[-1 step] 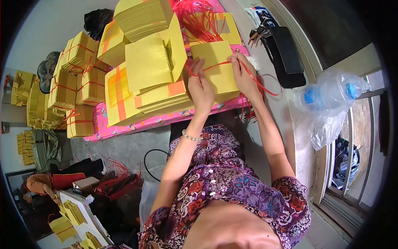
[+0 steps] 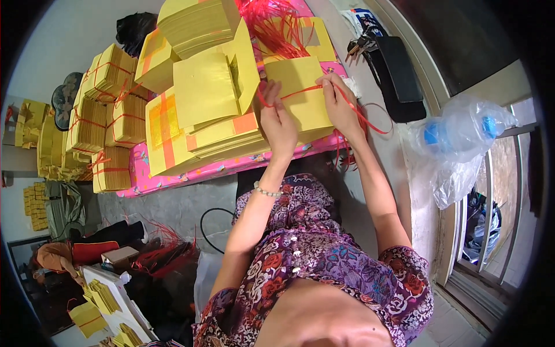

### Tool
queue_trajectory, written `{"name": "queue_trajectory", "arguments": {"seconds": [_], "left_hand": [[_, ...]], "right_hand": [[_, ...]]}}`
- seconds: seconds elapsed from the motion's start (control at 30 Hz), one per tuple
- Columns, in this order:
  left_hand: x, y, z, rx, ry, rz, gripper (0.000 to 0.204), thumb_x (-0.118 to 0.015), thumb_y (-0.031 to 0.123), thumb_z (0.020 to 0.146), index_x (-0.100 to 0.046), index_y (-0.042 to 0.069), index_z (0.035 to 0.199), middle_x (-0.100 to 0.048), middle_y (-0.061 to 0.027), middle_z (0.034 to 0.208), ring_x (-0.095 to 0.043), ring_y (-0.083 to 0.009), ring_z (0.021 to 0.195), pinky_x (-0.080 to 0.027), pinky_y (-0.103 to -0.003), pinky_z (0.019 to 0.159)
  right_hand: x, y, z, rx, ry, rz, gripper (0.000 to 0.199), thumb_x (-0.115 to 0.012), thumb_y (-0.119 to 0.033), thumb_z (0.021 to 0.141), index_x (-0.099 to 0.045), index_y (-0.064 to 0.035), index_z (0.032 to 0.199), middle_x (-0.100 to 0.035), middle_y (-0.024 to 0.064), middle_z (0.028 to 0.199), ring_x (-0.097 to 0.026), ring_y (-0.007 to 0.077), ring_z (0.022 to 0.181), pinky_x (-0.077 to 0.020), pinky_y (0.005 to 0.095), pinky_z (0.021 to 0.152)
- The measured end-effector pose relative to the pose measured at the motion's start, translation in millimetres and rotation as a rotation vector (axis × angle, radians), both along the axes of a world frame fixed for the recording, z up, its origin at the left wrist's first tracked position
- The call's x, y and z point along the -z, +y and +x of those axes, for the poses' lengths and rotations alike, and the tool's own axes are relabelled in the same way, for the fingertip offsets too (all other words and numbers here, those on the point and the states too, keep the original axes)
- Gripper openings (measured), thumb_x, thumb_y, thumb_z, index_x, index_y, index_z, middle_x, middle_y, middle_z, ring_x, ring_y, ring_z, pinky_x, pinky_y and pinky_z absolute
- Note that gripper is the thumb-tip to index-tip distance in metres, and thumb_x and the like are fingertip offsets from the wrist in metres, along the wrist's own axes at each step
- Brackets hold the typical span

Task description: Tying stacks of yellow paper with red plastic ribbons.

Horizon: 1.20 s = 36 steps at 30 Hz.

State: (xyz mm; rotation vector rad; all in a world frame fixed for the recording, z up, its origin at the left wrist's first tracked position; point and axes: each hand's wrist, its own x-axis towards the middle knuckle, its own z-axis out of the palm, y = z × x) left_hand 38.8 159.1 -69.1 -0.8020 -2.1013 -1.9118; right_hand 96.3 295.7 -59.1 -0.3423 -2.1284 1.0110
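A red ribbon point(image 2: 302, 91) stretches between my hands across a stack of yellow paper point(image 2: 293, 70). My left hand point(image 2: 278, 124) is closed on one end of the ribbon, which shows looped by its fingertips at the stack's left side. At the right side of the stack, my right hand point(image 2: 342, 110) pinches the ribbon between thumb and fingers. Its loose tail point(image 2: 373, 124) curls out beyond that hand. Directly left of my left hand stand taller piles of yellow paper, with a loose yellow sheet point(image 2: 203, 89) leaning on top.
A pink patterned cloth point(image 2: 191, 182) covers the table. Tied yellow bundles point(image 2: 88, 124) stand at the left, and loose red ribbons point(image 2: 277, 29) lie at the far side. A black phone point(image 2: 399, 69) and keys point(image 2: 359, 46) lie on the right ledge. Another person point(image 2: 55, 254) works at lower left.
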Motion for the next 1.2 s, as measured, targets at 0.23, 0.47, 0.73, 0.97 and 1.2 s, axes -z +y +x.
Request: {"name": "queue_trajectory", "arguments": {"seconds": [0.23,0.47,0.73,0.97,1.2], "left_hand": [[-7.5,-2.5,0.4,0.141,-0.537,0.385,0.036,-0.036,0.008,0.1,-0.047,0.0,0.134,-0.047,-0.011,0.137,-0.043,-0.0169,0.127,-0.033,-0.03,0.105],[-5.4,0.0,-7.1,0.156,-0.838,0.525,0.043,-0.032,0.026,0.104,-0.037,0.006,0.141,-0.051,-0.0084,0.134,-0.051,-0.0188,0.119,-0.041,-0.034,0.1],[32.5,-10.8,-21.8,0.273,-1.022,0.423,0.04,-0.035,0.033,0.102,-0.046,0.008,0.131,-0.056,-0.0064,0.124,-0.055,-0.0183,0.112,-0.047,-0.035,0.092],[50.3,-10.6,-5.1,0.175,-1.032,0.493,0.034,-0.042,0.033,0.1,-0.051,0.008,0.122,-0.06,-0.0068,0.113,-0.06,-0.0156,0.1,-0.051,-0.03,0.081],[53.4,-10.8,-9.7,0.235,-0.973,0.26,0.032,-0.05,0.028,0.095,-0.05,0.008,0.12,-0.06,-0.0059,0.11,-0.062,-0.0153,0.096,-0.052,-0.03,0.076]], "right_hand": [[5.3,0.2,1.2,0.007,-0.012,-0.065,0.021,-0.046,-0.015,0.096,-0.06,-0.0002,0.094,-0.062,0.0146,0.087,-0.063,0.0299,0.081,-0.0478,0.0371,0.074],[3.0,-1.5,4.0,-0.006,-0.048,-0.342,0.024,-0.049,-0.018,0.097,-0.064,0.0009,0.099,-0.061,0.0067,0.077,-0.057,0.0136,0.073,-0.0453,0.028,0.071],[25.1,11.7,4.2,-0.065,0.029,-0.773,0.025,-0.054,-0.021,0.096,-0.067,0.0001,0.101,-0.058,-0.002,0.075,-0.052,0.0058,0.069,-0.0421,0.0205,0.064],[56.4,22.7,8.6,-0.009,-0.033,-0.8,0.026,-0.056,-0.023,0.095,-0.064,0.001,0.091,-0.063,0.0037,0.075,-0.055,0.0089,0.07,-0.0434,0.0254,0.066],[75.4,28.6,5.2,0.006,-0.174,-0.766,0.032,-0.052,-0.026,0.096,-0.062,0.0035,0.09,-0.064,0.0098,0.078,-0.057,0.0143,0.073,-0.0438,0.0313,0.069]]}}
